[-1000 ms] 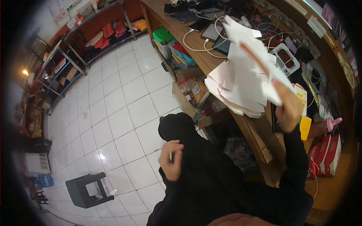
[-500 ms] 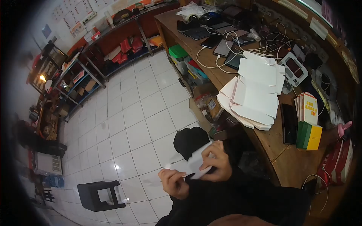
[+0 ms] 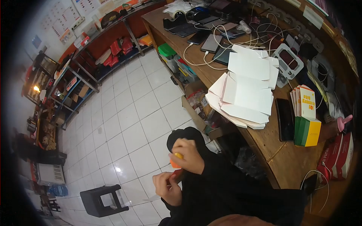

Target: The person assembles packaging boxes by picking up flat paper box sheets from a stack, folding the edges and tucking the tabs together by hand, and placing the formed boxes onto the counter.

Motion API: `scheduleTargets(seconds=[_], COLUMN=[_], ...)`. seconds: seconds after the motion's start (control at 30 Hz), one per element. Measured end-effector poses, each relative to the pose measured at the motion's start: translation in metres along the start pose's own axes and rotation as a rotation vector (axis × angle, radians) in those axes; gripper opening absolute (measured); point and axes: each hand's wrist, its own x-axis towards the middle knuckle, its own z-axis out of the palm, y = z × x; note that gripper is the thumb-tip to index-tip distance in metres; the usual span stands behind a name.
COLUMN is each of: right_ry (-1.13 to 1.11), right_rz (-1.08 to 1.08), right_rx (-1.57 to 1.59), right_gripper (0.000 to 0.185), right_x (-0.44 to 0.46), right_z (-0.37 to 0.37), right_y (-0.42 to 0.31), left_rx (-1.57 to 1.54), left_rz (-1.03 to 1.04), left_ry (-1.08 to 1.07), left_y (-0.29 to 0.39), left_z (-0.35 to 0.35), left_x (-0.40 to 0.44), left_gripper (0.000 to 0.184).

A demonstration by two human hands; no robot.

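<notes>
Above my lap, a small orange, yellow and red piece of card (image 3: 175, 161) is held between both hands, mostly hidden by the fingers. My left hand (image 3: 167, 188) pinches its lower, red part. Higher and to the right, my right hand (image 3: 189, 156) has its fingers curled round the upper part. On the wooden desk to the right lies a stack of flat white die-cut card sheets (image 3: 247, 88), touched by neither hand. Folded yellow, green and white printed boxes (image 3: 306, 116) stand beside a black phone (image 3: 284, 119).
Phones (image 3: 211, 43) and tangled white cables (image 3: 217, 30) cover the back of the desk (image 3: 264, 145). Red boxes (image 3: 335, 156) are at the right. A black stool (image 3: 102, 200) lies on the tiled floor. Metal shelves (image 3: 85, 84) line the far left.
A second ago my right hand was over the stack with a white sheet. Half a second ago both hands held white card over my lap; now its coloured side shows, more folded up.
</notes>
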Motion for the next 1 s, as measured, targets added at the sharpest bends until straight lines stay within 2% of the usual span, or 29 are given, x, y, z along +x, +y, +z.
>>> scheduleTargets(seconds=[0.07,0.1,0.13,0.17,0.2,0.23,0.27,0.3,0.33,0.4,0.43,0.47,0.5,0.53,0.57,0.63,0.67,0.7,0.8,0.87,0.9,0.97,1.0], right_ry=[-0.374,-0.376,-0.457,-0.535,-0.551,-0.553,-0.462,-0.369,-0.368,0.112,0.113,-0.05,-0.215,-0.258,-0.262,-0.094,-0.076,-0.051,-0.073,-0.098,-0.124,-0.098,-0.103], right_rz=[-0.082,-0.076,-0.156,-0.235,-0.247,-0.244,-0.266,-0.288,-0.285,-0.202,-0.197,-0.182,-0.166,-0.301,-0.295,-0.382,-0.297,-0.374,-0.309,-0.199,-0.183,-0.229,-0.168], right_rx=[0.018,0.019,0.166,0.317,0.243,0.248,0.217,0.185,0.191,0.191,0.192,0.32,0.446,0.365,0.367,0.221,0.18,0.161,0.214,0.277,0.303,0.263,0.225], right_gripper=[0.022,0.022,0.022,0.023,0.022,0.022,0.018,0.014,0.014,0.013,0.013,0.024,0.035,0.037,0.037,0.033,0.03,0.028,0.025,0.023,0.023,0.021,0.019], right_x=[0.003,0.003,0.004,0.004,0.006,0.007,0.007,0.008,0.009,0.008,0.0,-0.012,-0.021,-0.024,-0.025,-0.028,-0.028,-0.022,-0.017,-0.01,-0.005,0.004,0.005], right_z=[-0.004,-0.003,-0.001,0.002,0.0,0.002,0.005,0.008,0.011,0.015,0.017,0.021,0.023,0.026,0.026,0.027,0.024,0.023,0.021,0.016,0.012,0.005,0.0], right_y=[0.004,0.004,0.003,0.002,-0.006,-0.008,-0.009,-0.01,-0.016,-0.027,-0.028,-0.031,-0.032,-0.034,-0.032,-0.03,-0.034,-0.033,-0.029,-0.027,-0.026,-0.026,-0.03], left_rx=[-0.016,-0.226,-0.436,-0.432,-0.388,-0.344,-0.311,-0.304,-0.279,-0.251,-0.437,-0.619,-0.618,-0.624,-0.627,-0.624,-0.675,-0.712,-0.724,-0.749,-0.721,-0.472,-0.415], left_rz=[0.008,-0.068,-0.147,-0.156,-0.141,-0.123,-0.101,-0.102,-0.06,-0.022,-0.058,-0.094,-0.097,-0.131,-0.167,-0.185,-0.108,-0.037,-0.108,-0.157,-0.173,-0.185,-0.123], left_ry=[-0.069,-0.09,-0.108,-0.108,-0.182,-0.255,-0.328,-0.328,-0.255,-0.184,0.045,0.278,0.276,0.346,0.417,0.41,0.323,0.236,0.334,0.38,0.405,0.424,0.376], left_y=[-0.005,-0.006,-0.008,-0.01,-0.013,-0.017,-0.022,-0.026,-0.031,-0.034,-0.033,-0.032,-0.024,-0.013,-0.008,-0.022,-0.034,-0.04,-0.013,-0.019,-0.019,-0.017,-0.025], left_z=[0.0,-0.001,-0.003,-0.006,-0.011,-0.016,-0.02,-0.024,-0.026,-0.026,-0.024,-0.021,-0.015,-0.006,-0.002,0.001,0.001,-0.004,-0.002,-0.006,-0.007,-0.004,-0.003], left_x=[0.003,0.007,0.011,0.014,0.017,0.021,0.023,0.023,0.022,0.021,0.019,0.018,0.018,0.018,0.016,0.011,0.008,0.003,0.018,0.018,0.016,0.021,0.02], left_gripper=[0.018,0.013,0.009,0.009,0.011,0.012,0.015,0.015,0.017,0.021,0.019,0.017,0.017,0.016,0.014,0.019,0.019,0.02,0.02,0.016,0.016,0.013,0.012])
